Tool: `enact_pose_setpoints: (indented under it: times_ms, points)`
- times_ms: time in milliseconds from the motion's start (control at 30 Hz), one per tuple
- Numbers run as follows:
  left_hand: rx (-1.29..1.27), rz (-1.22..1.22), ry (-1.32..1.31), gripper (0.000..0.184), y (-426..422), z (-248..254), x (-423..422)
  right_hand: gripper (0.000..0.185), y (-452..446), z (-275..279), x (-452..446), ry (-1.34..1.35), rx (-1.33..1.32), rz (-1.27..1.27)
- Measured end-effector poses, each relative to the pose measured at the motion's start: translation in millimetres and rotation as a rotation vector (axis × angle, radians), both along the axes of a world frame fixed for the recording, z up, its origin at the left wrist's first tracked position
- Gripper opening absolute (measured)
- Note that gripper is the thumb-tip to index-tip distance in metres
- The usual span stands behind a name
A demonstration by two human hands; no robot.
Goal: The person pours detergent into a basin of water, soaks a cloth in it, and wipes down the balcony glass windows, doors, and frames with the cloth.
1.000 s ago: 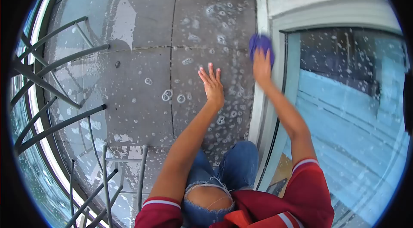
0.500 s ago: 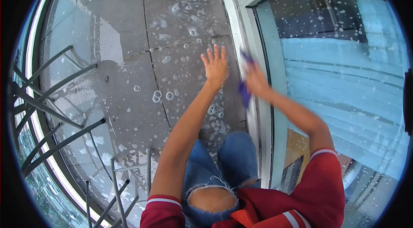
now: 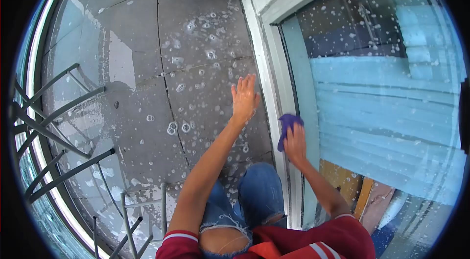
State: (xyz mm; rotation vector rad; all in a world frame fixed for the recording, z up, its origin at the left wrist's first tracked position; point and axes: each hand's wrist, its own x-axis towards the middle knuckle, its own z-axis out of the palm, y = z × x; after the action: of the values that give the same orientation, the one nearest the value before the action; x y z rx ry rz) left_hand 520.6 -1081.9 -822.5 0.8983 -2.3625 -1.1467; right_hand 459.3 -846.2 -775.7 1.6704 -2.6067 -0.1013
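My right hand (image 3: 295, 145) presses a purple cloth (image 3: 289, 127) against the white window frame (image 3: 281, 92), its fingers bent over the fabric. Part of the cloth sticks out beyond the fingertips. My left hand (image 3: 245, 100) is held out over the wet grey tiles (image 3: 210, 88), just left of the frame, with fingers extended and nothing in it. From this angle I cannot tell whether it touches the floor. To the right of the frame, the glass pane (image 3: 362, 97) is dotted with white suds, with light blue slatted material behind it.
Soap bubbles (image 3: 211, 54) are scattered over the tiles. Grey metal legs (image 3: 73, 173) of furniture jut in from the left and lower left. Along the far left runs another glass pane with a white edge (image 3: 33, 53). My knees (image 3: 259, 188) in torn jeans are at the bottom.
My right hand has moved down along the frame with the purple cloth, which was blurred by motion before. The view has shifted slightly; my left hand stays extended.
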Motion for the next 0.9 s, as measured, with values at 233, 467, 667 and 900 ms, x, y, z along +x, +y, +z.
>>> enact_pose_setpoints:
  times_ms: [233, 467, 667, 900]
  points:
    - [0.059, 0.081, 0.104, 0.051, -12, -7, 23, 0.036, -282, -13, -149, 0.201, -0.097, 0.064]
    - [0.056, 0.161, 0.214, 0.043, -21, 10, 19, 0.003, -366, 174, -182, 0.663, -0.405, 0.491]
    - [0.059, 0.178, 0.245, 0.037, -49, 29, 4, 0.029, -396, 293, -190, 1.308, -0.442, -0.105]
    - [0.162, 0.250, 0.247, 0.031, -74, 18, 6, 0.050, -394, 4, -196, 1.030, 0.325, 0.130]
